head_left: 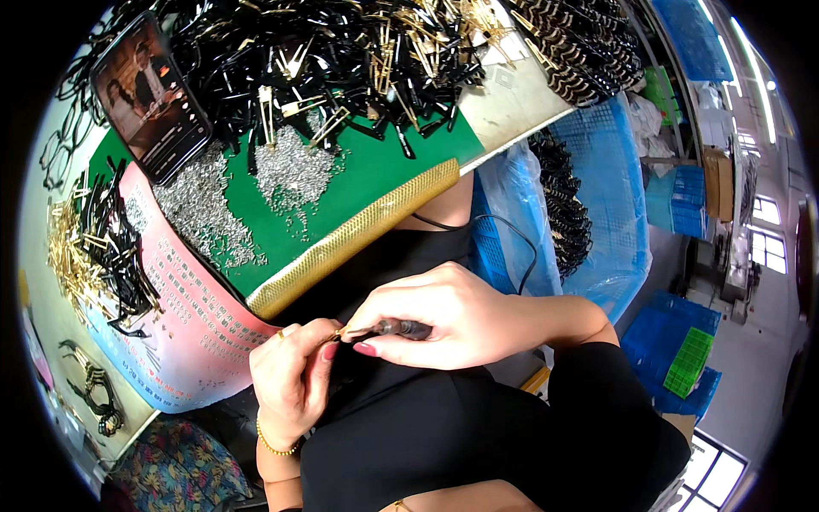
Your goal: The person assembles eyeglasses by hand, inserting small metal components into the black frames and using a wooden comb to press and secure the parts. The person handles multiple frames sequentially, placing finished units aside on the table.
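Both hands meet above my lap, close in front of my body. My right hand (448, 316) is closed around a small screwdriver (403, 328) with a dark handle, its tip pointing left toward my left fingers. With thumb and fingers pinched, my left hand (288, 371) grips a small gold-coloured metal piece (339, 334) right at the tool's tip. Most of that piece is hidden by my fingers, so its full shape cannot be made out. A beaded gold bracelet (275, 445) circles my left wrist.
A green mat (358, 183) with a gold front edge bears heaps of tiny silver metal parts (294, 171). Black and gold eyeglass temples (341, 68) pile up behind. A phone (149, 98) leans at left. At right stands a blue, plastic-lined basket (610, 188) of dark frames.
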`<control>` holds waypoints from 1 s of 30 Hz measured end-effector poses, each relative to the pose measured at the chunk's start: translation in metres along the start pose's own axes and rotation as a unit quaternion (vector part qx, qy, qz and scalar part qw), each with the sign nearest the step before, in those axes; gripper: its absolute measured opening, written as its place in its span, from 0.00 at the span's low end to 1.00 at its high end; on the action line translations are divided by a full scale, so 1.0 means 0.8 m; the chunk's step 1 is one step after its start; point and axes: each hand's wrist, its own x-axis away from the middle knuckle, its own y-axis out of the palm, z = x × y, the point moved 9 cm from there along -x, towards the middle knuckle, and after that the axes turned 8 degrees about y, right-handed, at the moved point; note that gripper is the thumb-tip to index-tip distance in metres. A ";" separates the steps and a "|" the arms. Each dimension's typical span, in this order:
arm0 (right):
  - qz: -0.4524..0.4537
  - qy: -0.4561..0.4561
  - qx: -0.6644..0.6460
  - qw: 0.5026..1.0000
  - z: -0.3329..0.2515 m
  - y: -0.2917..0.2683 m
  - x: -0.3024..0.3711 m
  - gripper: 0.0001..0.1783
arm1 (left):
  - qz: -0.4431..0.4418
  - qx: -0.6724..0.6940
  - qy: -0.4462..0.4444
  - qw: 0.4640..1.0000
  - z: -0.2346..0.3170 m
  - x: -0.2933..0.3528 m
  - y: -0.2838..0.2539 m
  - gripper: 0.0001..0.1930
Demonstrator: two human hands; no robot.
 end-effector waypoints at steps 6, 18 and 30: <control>0.009 -0.029 0.026 0.999 -0.007 -0.002 0.000 0.12 | -0.010 -0.017 -0.005 1.000 0.003 0.005 -0.012 0.13; -0.068 -0.055 0.186 0.979 -0.051 0.007 -0.024 0.11 | 0.001 -0.015 0.002 1.000 0.002 0.013 -0.035 0.13; -0.074 -0.111 0.261 0.956 -0.072 0.017 -0.056 0.14 | -0.053 -0.115 0.011 0.992 0.000 0.018 -0.026 0.05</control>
